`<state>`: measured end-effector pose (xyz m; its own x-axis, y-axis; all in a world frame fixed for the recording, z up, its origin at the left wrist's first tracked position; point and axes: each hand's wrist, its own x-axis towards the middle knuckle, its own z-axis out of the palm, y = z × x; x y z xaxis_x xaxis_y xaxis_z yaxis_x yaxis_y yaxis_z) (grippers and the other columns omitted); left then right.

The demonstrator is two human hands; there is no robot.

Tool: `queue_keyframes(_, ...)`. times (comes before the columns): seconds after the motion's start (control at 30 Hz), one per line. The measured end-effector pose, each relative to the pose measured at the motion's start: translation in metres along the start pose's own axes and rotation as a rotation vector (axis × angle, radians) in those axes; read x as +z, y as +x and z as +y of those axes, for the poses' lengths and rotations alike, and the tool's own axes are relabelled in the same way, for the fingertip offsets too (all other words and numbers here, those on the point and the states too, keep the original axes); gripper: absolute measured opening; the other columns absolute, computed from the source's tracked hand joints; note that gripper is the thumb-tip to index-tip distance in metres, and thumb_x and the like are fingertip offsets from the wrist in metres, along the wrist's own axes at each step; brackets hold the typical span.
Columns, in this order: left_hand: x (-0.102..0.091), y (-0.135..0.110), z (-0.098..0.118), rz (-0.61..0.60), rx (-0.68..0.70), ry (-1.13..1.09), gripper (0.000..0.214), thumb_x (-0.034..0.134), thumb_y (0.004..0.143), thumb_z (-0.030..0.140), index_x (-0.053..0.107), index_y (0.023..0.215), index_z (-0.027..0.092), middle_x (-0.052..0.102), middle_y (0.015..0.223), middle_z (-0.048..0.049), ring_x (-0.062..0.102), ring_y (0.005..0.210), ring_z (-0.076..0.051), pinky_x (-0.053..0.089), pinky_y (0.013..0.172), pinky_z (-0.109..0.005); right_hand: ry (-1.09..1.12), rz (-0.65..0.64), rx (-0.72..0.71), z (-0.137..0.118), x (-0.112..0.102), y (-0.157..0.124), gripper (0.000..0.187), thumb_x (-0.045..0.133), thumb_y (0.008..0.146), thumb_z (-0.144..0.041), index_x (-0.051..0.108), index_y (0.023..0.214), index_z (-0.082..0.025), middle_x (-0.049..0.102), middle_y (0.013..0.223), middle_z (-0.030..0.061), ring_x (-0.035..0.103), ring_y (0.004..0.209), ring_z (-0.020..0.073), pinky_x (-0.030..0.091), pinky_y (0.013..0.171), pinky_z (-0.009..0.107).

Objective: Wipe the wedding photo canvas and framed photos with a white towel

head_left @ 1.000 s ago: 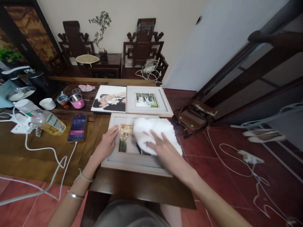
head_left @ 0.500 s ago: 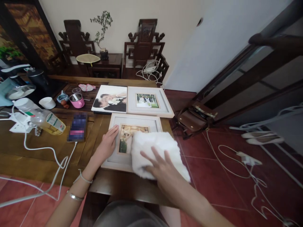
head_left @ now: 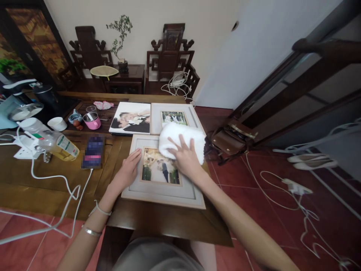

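A light wooden picture frame (head_left: 163, 196) with a wedding photo lies flat near the table's front edge. Along its left side rests my left hand (head_left: 129, 171), open, fingers stretched over the border. My right hand (head_left: 186, 156) is open too, its spread fingers pressing on a folded fluffy white cloth (head_left: 194, 133). That cloth covers the frame's upper right corner and overlaps the lower part of a second frame (head_left: 194, 113) behind it. To the left of the second frame lies a large photo panel (head_left: 129, 109); its picture is partly blurred.
Left on the table (head_left: 101, 199) are a phone (head_left: 93, 152) with a cable, an oil bottle (head_left: 64, 146), a pink cup (head_left: 92, 122), a white cup (head_left: 57, 123) and a power strip (head_left: 25, 148). A brown bag (head_left: 229, 141) stands at the right, with cables on the red floor.
My right hand and the white cloth have moved up and slightly left, uncovering the near frame's lower right part. My left hand stays at the frame's left side.
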<state>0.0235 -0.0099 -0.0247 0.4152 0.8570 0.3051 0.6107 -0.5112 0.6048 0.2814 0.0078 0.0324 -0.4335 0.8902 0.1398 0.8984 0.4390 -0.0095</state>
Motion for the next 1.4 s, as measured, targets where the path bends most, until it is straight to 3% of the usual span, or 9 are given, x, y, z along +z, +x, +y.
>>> queue_keyframes(0.17, 0.006, 0.001, -0.005, 0.059, 0.025, -0.018, 0.054, 0.033, 0.09, 0.005, 0.042, 0.141, 0.022, 0.043, 0.148, -0.0121, 0.033, 0.141, -0.021, 0.029, 0.115, -0.052, -0.011, -0.099, -0.032, -0.011, -0.001, 0.001, 0.057, 0.048, 0.073, 0.002, 0.063, 0.125, -0.018, 0.031, 0.154, 0.0079, 0.01, 0.141, 0.0482, 0.014, 0.104, 0.078)
queue_keyframes(0.47, 0.013, 0.0, -0.005, 0.119, 0.026, -0.001, 0.057, 0.031, 0.088, 0.002, 0.043, 0.14, 0.021, 0.045, 0.146, -0.0118, 0.035, 0.14, -0.021, 0.029, 0.116, -0.05, 0.341, -0.59, -0.237, -0.07, -0.066, -0.105, 0.066, 0.045, 0.066, 0.004, 0.066, 0.12, -0.028, 0.03, 0.155, -0.0001, 0.014, 0.141, 0.0446, 0.018, 0.106, 0.074)
queue_keyframes(0.63, 0.009, 0.0, -0.003, 0.077, 0.003, 0.002, 0.057, 0.032, 0.088, 0.003, 0.043, 0.14, 0.021, 0.043, 0.147, -0.0123, 0.034, 0.141, -0.022, 0.028, 0.116, -0.052, 0.369, -0.438, -0.24, -0.067, -0.044, -0.099, 0.073, 0.045, 0.062, 0.004, 0.062, 0.124, -0.031, 0.026, 0.156, -0.0031, 0.009, 0.144, 0.0392, 0.016, 0.108, 0.072)
queue_keyframes(0.83, 0.005, 0.001, -0.005, 0.024, 0.01, -0.002, 0.057, 0.032, 0.088, 0.003, 0.043, 0.14, 0.022, 0.043, 0.148, -0.0111, 0.033, 0.141, -0.022, 0.028, 0.116, -0.052, 0.064, -0.091, -0.011, -0.02, -0.003, -0.019, 0.063, 0.048, 0.069, 0.003, 0.062, 0.126, -0.02, 0.029, 0.155, 0.0071, 0.011, 0.143, 0.0437, 0.015, 0.107, 0.073)
queue_keyframes(0.93, 0.005, 0.002, -0.006, 0.024, -0.005, 0.001, 0.056, 0.033, 0.087, 0.003, 0.044, 0.14, 0.02, 0.043, 0.148, -0.0121, 0.034, 0.141, -0.023, 0.029, 0.115, -0.052, -0.009, -0.019, 0.019, -0.012, 0.004, 0.016, 0.058, 0.051, 0.073, 0.0, 0.061, 0.127, -0.02, 0.025, 0.157, 0.0067, 0.005, 0.141, 0.0485, 0.015, 0.101, 0.08)
queue_keyframes(1.07, 0.007, 0.002, -0.005, 0.059, 0.003, -0.021, 0.057, 0.034, 0.086, 0.003, 0.045, 0.139, 0.019, 0.044, 0.147, -0.0128, 0.035, 0.14, -0.022, 0.03, 0.115, -0.051, 0.041, -0.166, -0.135, -0.038, -0.003, 0.01, 0.059, 0.047, 0.075, 0.003, 0.062, 0.125, -0.023, 0.028, 0.156, 0.005, 0.009, 0.141, 0.0483, 0.015, 0.102, 0.079)
queue_keyframes(1.2, 0.008, 0.001, -0.003, 0.077, -0.026, -0.011, 0.059, 0.032, 0.085, 0.001, 0.044, 0.14, 0.02, 0.044, 0.147, -0.012, 0.035, 0.14, -0.022, 0.029, 0.116, -0.051, 0.213, -0.377, -0.271, -0.069, -0.029, -0.045, 0.065, 0.048, 0.068, 0.004, 0.061, 0.126, -0.024, 0.026, 0.156, 0.0036, 0.011, 0.14, 0.0487, 0.018, 0.103, 0.077)
queue_keyframes(1.3, 0.009, 0.001, -0.002, 0.071, -0.016, 0.006, 0.057, 0.031, 0.087, 0.002, 0.044, 0.139, 0.018, 0.044, 0.147, -0.0138, 0.035, 0.14, -0.023, 0.029, 0.115, -0.053, 0.327, -0.493, -0.316, -0.073, -0.052, -0.083, 0.069, 0.047, 0.063, 0.003, 0.062, 0.125, -0.025, 0.024, 0.157, 0.0, 0.01, 0.142, 0.0454, 0.018, 0.105, 0.076)
queue_keyframes(1.4, 0.009, 0.001, -0.005, 0.07, 0.017, 0.007, 0.054, 0.031, 0.089, 0.004, 0.044, 0.139, 0.018, 0.044, 0.146, -0.0144, 0.035, 0.14, -0.022, 0.031, 0.114, -0.052, 0.36, -0.547, -0.283, -0.061, -0.063, -0.094, 0.071, 0.044, 0.061, 0.004, 0.065, 0.12, -0.028, 0.031, 0.154, -0.0035, 0.015, 0.143, 0.0367, 0.02, 0.11, 0.067)
